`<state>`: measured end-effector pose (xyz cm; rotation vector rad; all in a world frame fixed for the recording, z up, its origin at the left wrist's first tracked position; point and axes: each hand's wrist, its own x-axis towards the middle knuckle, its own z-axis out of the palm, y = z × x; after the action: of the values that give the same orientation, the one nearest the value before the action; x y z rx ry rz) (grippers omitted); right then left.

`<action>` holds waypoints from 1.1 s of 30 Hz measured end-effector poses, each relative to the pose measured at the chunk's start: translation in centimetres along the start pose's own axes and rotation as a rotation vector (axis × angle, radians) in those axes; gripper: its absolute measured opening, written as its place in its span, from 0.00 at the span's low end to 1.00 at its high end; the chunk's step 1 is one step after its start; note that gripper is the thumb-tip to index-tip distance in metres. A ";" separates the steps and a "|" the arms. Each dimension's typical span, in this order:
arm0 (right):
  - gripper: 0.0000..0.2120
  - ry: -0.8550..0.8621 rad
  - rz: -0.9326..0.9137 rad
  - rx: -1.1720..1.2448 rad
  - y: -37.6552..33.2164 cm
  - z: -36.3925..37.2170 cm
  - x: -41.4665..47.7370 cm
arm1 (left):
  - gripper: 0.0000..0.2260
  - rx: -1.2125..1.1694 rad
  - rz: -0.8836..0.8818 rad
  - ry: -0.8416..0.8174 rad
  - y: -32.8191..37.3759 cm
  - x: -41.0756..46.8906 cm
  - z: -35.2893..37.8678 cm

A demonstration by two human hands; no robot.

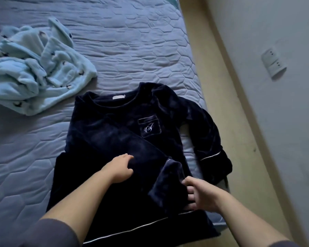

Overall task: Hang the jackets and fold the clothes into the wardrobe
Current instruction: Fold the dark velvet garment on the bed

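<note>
navy fleece top [125,125], frame centre | judged soft, light, floppy | left hand [120,168] grips sleeve [114,139] | right hand [200,195] pinches cuff [171,173] | take at seams

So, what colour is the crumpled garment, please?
The garment is light blue with dark motifs; head view.

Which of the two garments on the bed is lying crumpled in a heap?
The light blue fleece garment, at the far left; the navy top lies spread flat.

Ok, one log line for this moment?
step: folding top | left hand: on folded-in sleeve | right hand: grips its cuff | blue garment: crumpled, on bed
</note>
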<state>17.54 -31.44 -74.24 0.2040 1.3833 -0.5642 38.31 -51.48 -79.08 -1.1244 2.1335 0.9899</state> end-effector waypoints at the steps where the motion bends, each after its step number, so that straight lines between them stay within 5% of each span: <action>1: 0.12 0.001 0.042 -0.083 0.6 -0.4 0.5 | 0.28 0.027 0.003 -0.002 -0.2 0.1 0.3; 4: 0.34 0.171 0.065 -0.296 1.5 -0.6 2.0 | 0.25 0.081 0.019 0.030 -0.6 -0.1 0.9; 6: 0.40 0.349 -0.021 -0.340 1.6 0.1 3.0 | 0.22 0.076 0.020 0.183 -0.8 -0.2 1.0; 9: 0.25 0.622 -0.152 -0.468 1.7 0.5 5.2 | 0.18 -0.007 -0.101 0.432 -1.3 -0.4 0.9; 11: 0.15 0.716 -0.119 -0.565 1.6 0.4 5.8 | 0.17 -0.024 -0.206 0.429 -2.1 -0.8 1.0; 16: 0.14 0.504 0.183 -0.276 3.5 -0.6 3.9 | 0.18 0.036 -0.265 0.339 -3.8 -2.2 1.2; 19: 0.14 0.605 0.002 -0.320 3.9 -1.2 4.1 | 0.17 -0.045 -0.294 0.468 -3.8 -2.3 1.1; 23: 0.27 0.662 -0.308 -0.217 2.7 0.2 5.0 | 0.23 -0.511 -0.584 0.514 -4.4 -1.6 0.8; 26: 0.14 0.734 -0.237 -0.281 2.1 0.7 5.8 | 0.26 -1.057 -0.687 0.314 -4.7 -0.8 1.4; 29: 0.15 0.809 -0.090 -0.253 2.1 -0.6 5.6 | 0.22 -1.148 -0.637 0.135 -4.4 -0.6 2.9; 33: 0.14 0.652 0.083 -0.190 3.3 -2.3 4.6 | 0.20 -1.229 -0.625 0.139 -4.2 -0.3 4.3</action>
<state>17.49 -28.72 -79.70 0.3060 2.0385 -0.2979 42.55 -49.57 -82.95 -2.2314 0.9199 1.9391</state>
